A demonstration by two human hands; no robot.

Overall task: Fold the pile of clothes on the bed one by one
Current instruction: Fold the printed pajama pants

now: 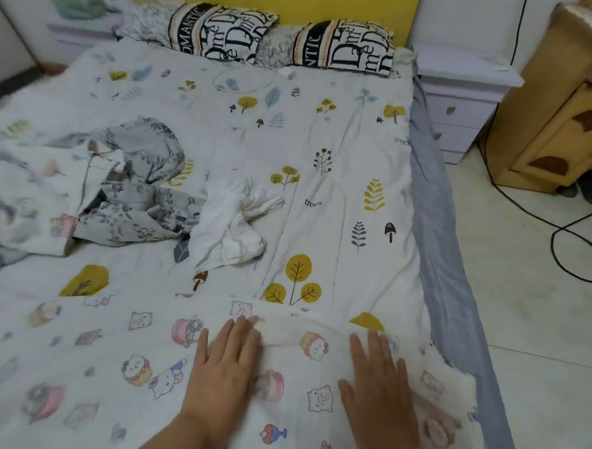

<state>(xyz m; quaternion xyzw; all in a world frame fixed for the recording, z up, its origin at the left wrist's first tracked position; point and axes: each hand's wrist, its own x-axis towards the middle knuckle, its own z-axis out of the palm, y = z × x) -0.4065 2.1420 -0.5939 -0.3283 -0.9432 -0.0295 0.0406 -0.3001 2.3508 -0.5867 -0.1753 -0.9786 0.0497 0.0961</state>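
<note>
Head view. Both hands lie flat on a cartoon-print cloth spread across the near end of the bed. The left hand has its fingers straight and released, pressing the cloth just short of its far edge. The right hand, to the right of the left hand, is likewise open-palmed and grips nothing. Between the two hands the cloth shows a raised ridge, and its far edge is rumpled. The cloth's right edge, beyond the right hand, looks frayed and lies near the bed's side.

The rest of the pile lies beyond the left hand: a crumpled white garment straight ahead of it, a grey floral garment to the far left, and a further pale printed piece at the left margin, partly blurred. Two pillows sit well beyond, at the headboard.

Assessment: the step in hand appears to be smoothing the cartoon-print cloth before a fold. Recommended practice: sweep both palms outward from the ridge toward the edges, so the crease is pushed out, not pressed in. Square the far edge before lifting anything. Then pinch two corners of one side and bring them across evenly. Risk: the quilt beneath is soft, so heavy pressure may drag it and wrinkle the cloth again.
</note>
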